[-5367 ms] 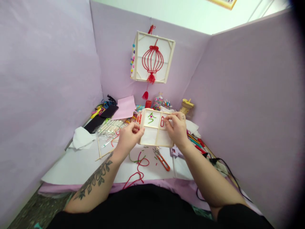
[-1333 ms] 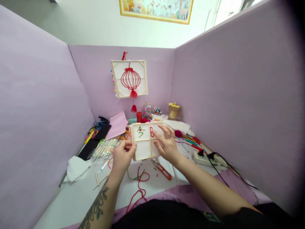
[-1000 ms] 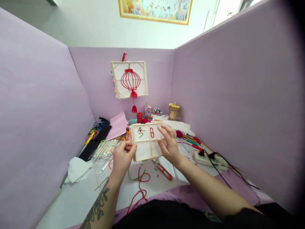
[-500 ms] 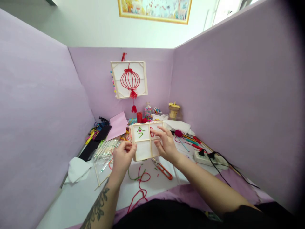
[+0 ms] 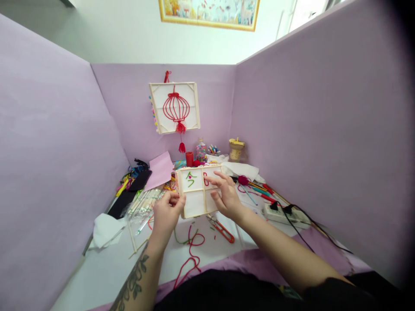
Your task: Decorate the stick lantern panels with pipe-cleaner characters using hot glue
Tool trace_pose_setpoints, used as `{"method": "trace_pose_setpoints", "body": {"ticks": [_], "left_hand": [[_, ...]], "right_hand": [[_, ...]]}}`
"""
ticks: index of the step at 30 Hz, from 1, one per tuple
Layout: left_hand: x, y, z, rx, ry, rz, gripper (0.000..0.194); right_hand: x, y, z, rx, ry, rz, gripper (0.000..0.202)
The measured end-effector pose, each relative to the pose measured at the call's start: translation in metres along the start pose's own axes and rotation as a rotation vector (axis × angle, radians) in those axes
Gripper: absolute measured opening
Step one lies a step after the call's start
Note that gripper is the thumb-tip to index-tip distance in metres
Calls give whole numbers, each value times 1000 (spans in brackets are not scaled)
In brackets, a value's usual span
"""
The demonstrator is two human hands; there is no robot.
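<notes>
A small box-like wooden frame (image 5: 195, 204) with white panels is held up over the table. Its front has four panes; a green cord character (image 5: 190, 178) is in the upper left one and a red cord shape (image 5: 205, 179) in the upper right one. My left hand (image 5: 167, 211) pinches the frame's left edge between thumb and fingers. Over the right panes lies my right hand (image 5: 227, 194), fingers spread, fingertips at the red shape, which they partly hide. Orange-handled snips (image 5: 223, 231) and a loose red cord (image 5: 193, 258) rest below the frame.
A larger frame with a red lantern design (image 5: 176, 107) hangs at the back. Bagged sticks (image 5: 144, 202) and white cloth (image 5: 105, 231) lie left. On the right are a power strip (image 5: 282, 216) with cables, pens and a dark red yarn ball (image 5: 243, 180). Purple walls enclose three sides.
The view has shifted very slightly. Both hands keep nearly the same positions on the small frame.
</notes>
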State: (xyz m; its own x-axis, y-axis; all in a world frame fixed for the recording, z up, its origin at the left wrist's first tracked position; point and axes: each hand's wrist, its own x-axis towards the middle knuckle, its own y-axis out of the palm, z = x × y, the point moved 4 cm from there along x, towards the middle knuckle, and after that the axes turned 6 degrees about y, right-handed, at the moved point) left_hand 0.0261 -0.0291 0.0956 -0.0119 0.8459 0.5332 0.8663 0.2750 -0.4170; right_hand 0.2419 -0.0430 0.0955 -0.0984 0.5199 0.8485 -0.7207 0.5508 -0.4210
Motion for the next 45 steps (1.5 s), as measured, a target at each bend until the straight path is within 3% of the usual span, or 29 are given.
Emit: {"method": "trace_pose_setpoints", "body": {"ticks": [8, 23, 30, 41, 45], "left_hand": [[0, -1, -1, 7, -5, -12, 29], [-1, 0, 1, -4, 1, 3, 31], [0, 0, 3, 1, -8, -13, 31], [-1, 0, -2, 11, 6, 4, 30], [0, 0, 1, 12, 7, 3, 30]], "right_hand": [[-2, -10, -1, 206, 55, -83, 24], [-5, -2, 2, 69, 23, -9, 29], [-9, -12, 1, 141, 51, -114, 22], [-6, 0, 1, 50, 50, -18, 32], [-8, -6, 2, 91, 55, -72, 26]]}}
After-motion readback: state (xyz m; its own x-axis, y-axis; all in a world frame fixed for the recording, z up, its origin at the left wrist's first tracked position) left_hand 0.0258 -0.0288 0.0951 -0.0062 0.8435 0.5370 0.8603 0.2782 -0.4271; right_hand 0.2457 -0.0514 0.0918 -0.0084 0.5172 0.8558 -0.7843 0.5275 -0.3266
